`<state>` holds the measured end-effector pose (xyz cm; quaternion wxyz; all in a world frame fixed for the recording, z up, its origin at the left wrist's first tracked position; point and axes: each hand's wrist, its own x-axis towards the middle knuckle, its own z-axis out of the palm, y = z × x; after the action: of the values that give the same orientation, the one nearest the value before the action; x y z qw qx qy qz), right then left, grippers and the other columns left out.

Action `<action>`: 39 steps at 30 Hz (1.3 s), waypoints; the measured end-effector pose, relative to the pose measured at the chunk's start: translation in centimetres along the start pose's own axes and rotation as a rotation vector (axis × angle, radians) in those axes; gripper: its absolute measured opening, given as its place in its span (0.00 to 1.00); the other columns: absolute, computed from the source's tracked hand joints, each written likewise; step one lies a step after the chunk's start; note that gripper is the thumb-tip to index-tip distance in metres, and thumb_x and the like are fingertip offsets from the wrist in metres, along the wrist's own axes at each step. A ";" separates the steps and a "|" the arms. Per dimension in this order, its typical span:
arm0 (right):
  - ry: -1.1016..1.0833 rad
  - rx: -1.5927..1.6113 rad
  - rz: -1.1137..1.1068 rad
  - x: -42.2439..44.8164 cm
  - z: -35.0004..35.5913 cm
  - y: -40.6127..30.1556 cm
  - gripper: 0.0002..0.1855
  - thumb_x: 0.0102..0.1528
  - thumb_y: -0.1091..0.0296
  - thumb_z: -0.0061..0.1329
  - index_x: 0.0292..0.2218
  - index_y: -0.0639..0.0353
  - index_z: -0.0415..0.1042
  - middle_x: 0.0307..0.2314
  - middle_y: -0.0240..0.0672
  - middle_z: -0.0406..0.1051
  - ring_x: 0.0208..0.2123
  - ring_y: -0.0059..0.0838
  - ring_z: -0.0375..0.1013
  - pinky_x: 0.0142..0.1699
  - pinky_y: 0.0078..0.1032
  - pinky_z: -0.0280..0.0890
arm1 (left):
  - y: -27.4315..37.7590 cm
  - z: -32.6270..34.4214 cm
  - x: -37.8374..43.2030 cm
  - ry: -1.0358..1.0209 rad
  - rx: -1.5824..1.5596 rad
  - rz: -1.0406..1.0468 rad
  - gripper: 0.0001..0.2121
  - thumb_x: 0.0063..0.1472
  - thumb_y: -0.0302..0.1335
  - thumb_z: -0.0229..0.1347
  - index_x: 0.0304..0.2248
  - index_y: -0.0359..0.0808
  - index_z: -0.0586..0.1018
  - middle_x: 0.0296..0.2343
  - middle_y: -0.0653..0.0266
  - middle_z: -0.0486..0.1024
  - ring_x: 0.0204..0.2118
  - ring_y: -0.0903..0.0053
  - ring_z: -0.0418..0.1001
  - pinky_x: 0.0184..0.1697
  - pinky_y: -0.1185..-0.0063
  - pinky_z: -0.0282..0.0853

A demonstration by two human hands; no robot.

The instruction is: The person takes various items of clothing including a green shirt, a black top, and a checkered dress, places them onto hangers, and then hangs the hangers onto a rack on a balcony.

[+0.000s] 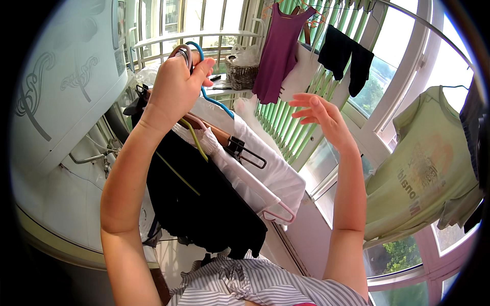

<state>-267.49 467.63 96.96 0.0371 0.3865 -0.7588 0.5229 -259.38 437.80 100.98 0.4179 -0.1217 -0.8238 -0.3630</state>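
My left hand (pixel 176 84) is raised and closed around the hooks of several clothes hangers. Among them are a blue hanger (pixel 220 103), a yellow-green hanger (pixel 196 141), a pink hanger (pixel 289 217) and a wooden hanger with black metal clips (pixel 212 131). A black garment (pixel 206 206) and white garments (pixel 264 153) hang from the bunch, below the hand and in front of my body. Off to the right, my right hand (pixel 321 116) is up in the air, fingers apart, with nothing in it.
At the left is a white appliance (pixel 69 76) with pipes beneath it. A plastic-topped basket (pixel 242 72) sits on a shelf behind the hangers. A purple tank top (pixel 275 53), a black garment (pixel 340 57) and a pale green T-shirt (pixel 421 160) hang by the windows.
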 end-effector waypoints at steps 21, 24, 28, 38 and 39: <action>0.772 -1.425 0.191 34.3 -15.6 3.2 0.13 0.54 0.67 0.38 0.35 0.57 0.76 0.32 0.43 0.75 0.36 0.42 0.74 0.42 0.38 0.66 | -3.4 7.0 9.2 0.069 0.269 -0.046 0.12 0.58 0.29 0.53 0.28 0.25 0.76 0.12 0.65 0.67 0.11 0.82 0.68 0.16 0.82 0.61; 0.820 -1.388 0.096 34.7 -16.1 3.8 0.13 0.53 0.65 0.40 0.34 0.57 0.76 0.31 0.42 0.75 0.33 0.41 0.75 0.37 0.35 0.67 | -3.4 7.4 9.3 0.066 0.264 -0.086 0.12 0.58 0.30 0.53 0.28 0.25 0.76 0.12 0.66 0.67 0.11 0.83 0.67 0.16 0.82 0.61; 0.750 -1.206 0.152 34.1 -15.6 1.8 0.16 0.53 0.64 0.38 0.38 0.60 0.74 0.35 0.47 0.73 0.39 0.46 0.73 0.42 0.36 0.67 | -3.7 7.6 9.5 0.047 0.266 -0.117 0.12 0.59 0.30 0.53 0.28 0.25 0.76 0.12 0.66 0.67 0.11 0.82 0.67 0.15 0.82 0.61; 0.834 -1.141 0.131 34.7 -16.6 0.2 0.17 0.54 0.62 0.36 0.37 0.60 0.74 0.34 0.45 0.74 0.37 0.45 0.73 0.41 0.37 0.66 | -4.5 8.2 9.9 0.062 0.236 -0.034 0.12 0.59 0.28 0.52 0.29 0.24 0.76 0.12 0.67 0.66 0.11 0.83 0.67 0.14 0.82 0.60; 0.825 -1.134 0.135 34.9 -16.3 0.2 0.17 0.54 0.61 0.36 0.37 0.59 0.74 0.33 0.45 0.74 0.37 0.44 0.73 0.41 0.37 0.66 | -4.6 8.2 9.9 0.065 0.230 -0.024 0.12 0.59 0.28 0.52 0.29 0.24 0.76 0.12 0.67 0.65 0.11 0.83 0.67 0.14 0.83 0.60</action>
<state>-297.68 461.91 120.18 0.4852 0.0299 -0.8606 0.1519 -272.73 439.31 103.19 0.4513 -0.0511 -0.8474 -0.2751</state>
